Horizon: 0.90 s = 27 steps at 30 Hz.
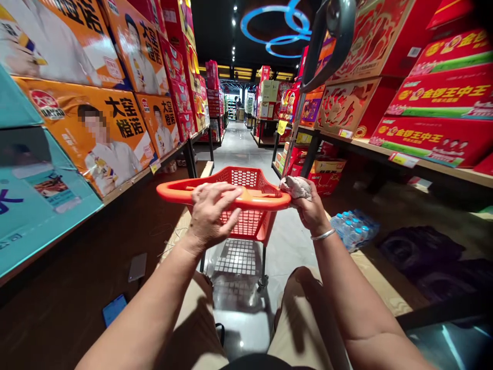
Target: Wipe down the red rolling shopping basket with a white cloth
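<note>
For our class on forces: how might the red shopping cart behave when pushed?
The cart would probably roll readily, given the wheel beneath it. Its holed, plastic-looking basket suggests it may be light for its size.

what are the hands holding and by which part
The right hand holds a crumpled pale cloth by its bunched near side, at the right end of the cart handle. The left hand rests on the handle; whether it grips cannot be told.

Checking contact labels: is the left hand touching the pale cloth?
Apart. The head view shows a bare stretch of orange cart handle between the left hand and the pale cloth, held in the right hand.
</note>
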Each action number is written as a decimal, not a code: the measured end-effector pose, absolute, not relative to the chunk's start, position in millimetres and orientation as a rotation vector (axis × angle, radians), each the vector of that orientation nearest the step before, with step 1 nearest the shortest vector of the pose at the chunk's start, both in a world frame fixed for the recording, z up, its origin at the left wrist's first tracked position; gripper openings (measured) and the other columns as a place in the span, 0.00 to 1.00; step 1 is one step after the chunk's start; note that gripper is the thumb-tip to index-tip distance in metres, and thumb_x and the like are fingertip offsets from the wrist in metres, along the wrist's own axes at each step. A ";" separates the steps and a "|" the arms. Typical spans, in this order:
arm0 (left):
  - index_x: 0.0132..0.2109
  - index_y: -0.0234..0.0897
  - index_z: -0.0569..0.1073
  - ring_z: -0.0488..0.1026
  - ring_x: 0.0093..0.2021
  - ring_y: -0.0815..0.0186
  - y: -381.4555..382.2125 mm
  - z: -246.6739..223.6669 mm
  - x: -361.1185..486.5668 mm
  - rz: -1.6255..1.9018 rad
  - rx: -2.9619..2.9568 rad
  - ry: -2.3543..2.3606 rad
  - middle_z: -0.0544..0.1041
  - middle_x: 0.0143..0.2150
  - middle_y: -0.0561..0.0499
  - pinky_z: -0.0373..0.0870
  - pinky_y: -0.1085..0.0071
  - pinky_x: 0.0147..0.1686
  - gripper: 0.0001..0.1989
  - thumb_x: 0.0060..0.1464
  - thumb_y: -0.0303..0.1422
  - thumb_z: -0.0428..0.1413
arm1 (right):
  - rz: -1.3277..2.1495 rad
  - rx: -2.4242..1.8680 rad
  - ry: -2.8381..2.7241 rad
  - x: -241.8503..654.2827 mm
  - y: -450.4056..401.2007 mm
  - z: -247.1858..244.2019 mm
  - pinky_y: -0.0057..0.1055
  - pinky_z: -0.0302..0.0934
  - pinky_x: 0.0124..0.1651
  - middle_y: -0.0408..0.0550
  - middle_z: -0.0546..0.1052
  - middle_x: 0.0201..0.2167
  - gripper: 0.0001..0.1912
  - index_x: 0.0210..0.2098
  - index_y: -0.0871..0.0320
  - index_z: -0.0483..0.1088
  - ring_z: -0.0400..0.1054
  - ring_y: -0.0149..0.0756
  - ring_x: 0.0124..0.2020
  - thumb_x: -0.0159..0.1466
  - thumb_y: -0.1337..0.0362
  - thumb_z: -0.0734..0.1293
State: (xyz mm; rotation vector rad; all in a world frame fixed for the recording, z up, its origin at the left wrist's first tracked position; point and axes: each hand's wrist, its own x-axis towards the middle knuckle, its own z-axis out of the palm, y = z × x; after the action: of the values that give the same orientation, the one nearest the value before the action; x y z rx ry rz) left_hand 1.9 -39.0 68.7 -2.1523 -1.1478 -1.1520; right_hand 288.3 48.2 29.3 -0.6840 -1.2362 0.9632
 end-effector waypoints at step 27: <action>0.53 0.45 0.80 0.76 0.49 0.55 -45.1 74.1 8.3 -1.020 -2.363 -1.224 0.83 0.46 0.49 0.53 0.51 0.58 0.23 0.59 0.53 0.55 | 0.101 -0.635 -1.639 248.3 66.5 -25.2 0.48 0.65 0.60 0.51 0.73 0.47 0.13 0.45 0.52 0.68 0.70 0.44 0.53 0.61 0.69 0.65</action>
State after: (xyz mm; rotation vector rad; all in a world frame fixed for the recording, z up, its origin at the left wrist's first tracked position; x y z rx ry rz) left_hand 8.3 -45.1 74.1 -2.3626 -1.2238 -1.0204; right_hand 248.3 66.5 -25.2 -0.6345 -1.6392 0.1008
